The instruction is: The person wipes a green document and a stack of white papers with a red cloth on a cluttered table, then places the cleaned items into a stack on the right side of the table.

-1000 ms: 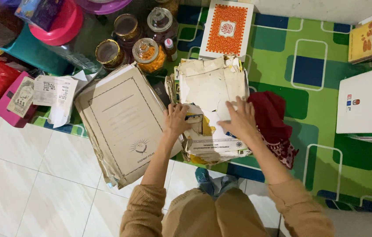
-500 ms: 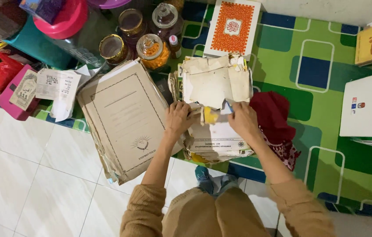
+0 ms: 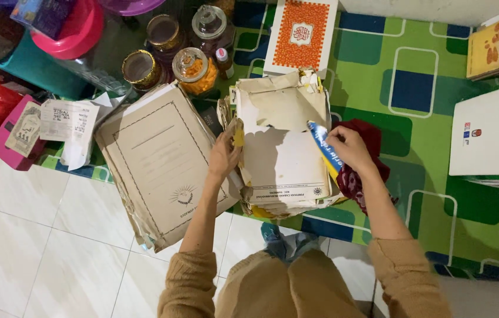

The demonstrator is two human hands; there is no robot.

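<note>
I see green and blue patterned floor mat (image 3: 426, 53) meeting white floor tiles (image 3: 37, 235), worn stack of torn beige papers (image 3: 285, 159) at centre, left hand (image 3: 224, 154) gripping its left edge, right hand (image 3: 349, 148) pinching blue and yellow printed slip (image 3: 325, 147), beige cardboard folder (image 3: 158, 159) left, glass jars (image 3: 193, 68) far.

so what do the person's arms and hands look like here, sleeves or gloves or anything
Both hands are bare, with no gloves. The left hand and right hand each come out of a tan, ribbed knitted sweater. The left knitted sleeve and right knitted sleeve are pushed up towards the elbows, so the forearms are uncovered. No watch, ring or bracelet can be made out.
</note>
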